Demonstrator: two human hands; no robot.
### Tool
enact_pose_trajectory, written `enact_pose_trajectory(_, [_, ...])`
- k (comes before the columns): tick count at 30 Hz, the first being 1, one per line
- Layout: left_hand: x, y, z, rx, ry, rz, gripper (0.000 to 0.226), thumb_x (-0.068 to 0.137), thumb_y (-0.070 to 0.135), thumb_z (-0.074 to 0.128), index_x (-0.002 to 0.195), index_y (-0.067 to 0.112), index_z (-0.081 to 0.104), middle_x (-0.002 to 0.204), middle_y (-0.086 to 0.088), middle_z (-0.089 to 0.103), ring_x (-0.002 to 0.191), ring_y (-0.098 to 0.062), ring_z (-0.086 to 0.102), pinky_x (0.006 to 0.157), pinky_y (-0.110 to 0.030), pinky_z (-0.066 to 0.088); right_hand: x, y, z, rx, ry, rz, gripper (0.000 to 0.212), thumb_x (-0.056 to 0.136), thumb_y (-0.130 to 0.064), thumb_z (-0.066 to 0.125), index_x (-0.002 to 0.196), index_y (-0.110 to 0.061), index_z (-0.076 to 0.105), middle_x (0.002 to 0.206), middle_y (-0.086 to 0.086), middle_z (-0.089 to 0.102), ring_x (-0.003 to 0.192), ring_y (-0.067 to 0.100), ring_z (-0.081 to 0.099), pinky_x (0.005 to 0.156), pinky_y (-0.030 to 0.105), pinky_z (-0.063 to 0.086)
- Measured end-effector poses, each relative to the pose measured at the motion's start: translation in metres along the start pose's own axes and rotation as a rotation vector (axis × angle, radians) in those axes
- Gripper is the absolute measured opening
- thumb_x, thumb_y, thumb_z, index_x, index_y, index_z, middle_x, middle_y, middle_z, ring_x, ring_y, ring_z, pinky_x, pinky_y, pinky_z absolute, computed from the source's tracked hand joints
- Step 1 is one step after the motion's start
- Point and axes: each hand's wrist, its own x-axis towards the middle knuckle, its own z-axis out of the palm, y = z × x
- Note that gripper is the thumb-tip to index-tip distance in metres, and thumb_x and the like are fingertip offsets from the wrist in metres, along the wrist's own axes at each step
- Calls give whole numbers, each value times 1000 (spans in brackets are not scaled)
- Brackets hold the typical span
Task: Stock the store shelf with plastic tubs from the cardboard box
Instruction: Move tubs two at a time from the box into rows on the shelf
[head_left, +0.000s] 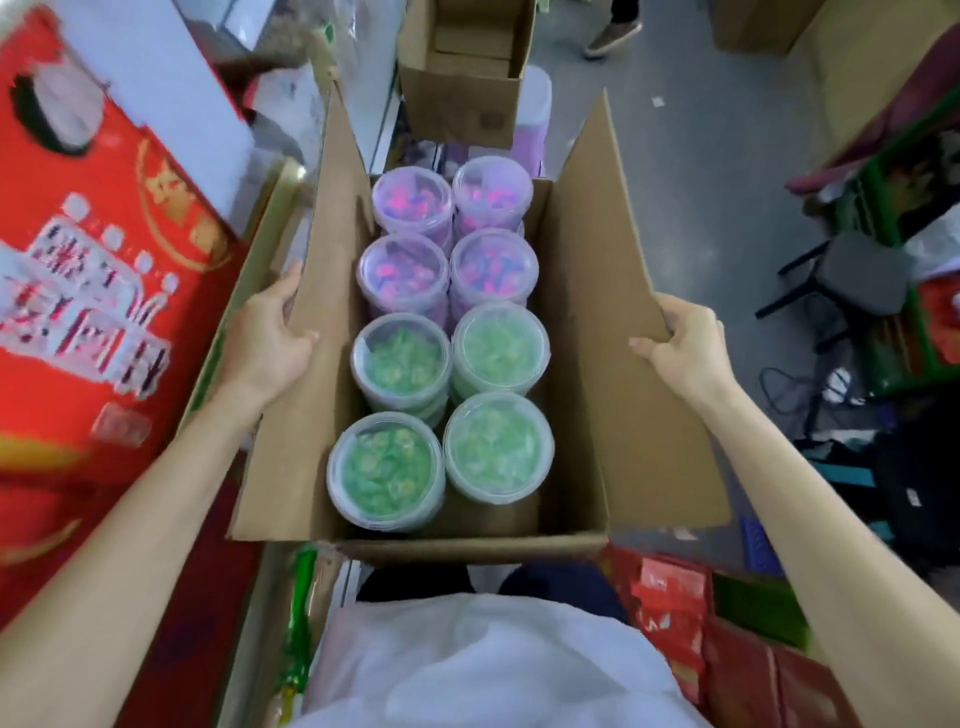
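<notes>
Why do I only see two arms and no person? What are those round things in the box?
The camera sits on the person's head and looks down, so you see only their arms and white shirt. This is the only picture. The hands grip the side flaps of an open cardboard box: the left hand holds the left flap, and the right hand holds the right flap. Inside stand round plastic tubs with clear lids, seen from above: four purple tubs at the far end and four green tubs nearer. More tubs seem to be stacked beneath them. No tub is held yet. A big red box stands on the left.
</notes>
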Motion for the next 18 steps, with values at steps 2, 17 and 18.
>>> enact_pose_trajectory(2, [58,-4,14,-11,-43,-5,75,75,-1,70,142,13,38,139,-7,47,126,-16,46,96,-12,27,51,1,14,-16,6,43,39,84,-2,65,120,-17,63,107,-7,68,101,14,64,86,24,50])
enact_pose_trajectory(17, [358,-39,170,-147,-74,-171,77,78,-2,64,143,27,35,144,5,42,69,13,42,75,3,38,378,38,90,-44,-10,170,50,84,0,62,127,-25,57,107,-15,64,110,15,61,96,36,49])
enact_pose_trajectory(18, [369,-42,177,-155,-83,-187,77,79,-1,64,143,28,33,145,5,41,74,13,47,81,0,40,389,43,93,-34,11,193,50,84,-1,62,128,-26,56,111,-15,65,112,14,60,97,37,49])
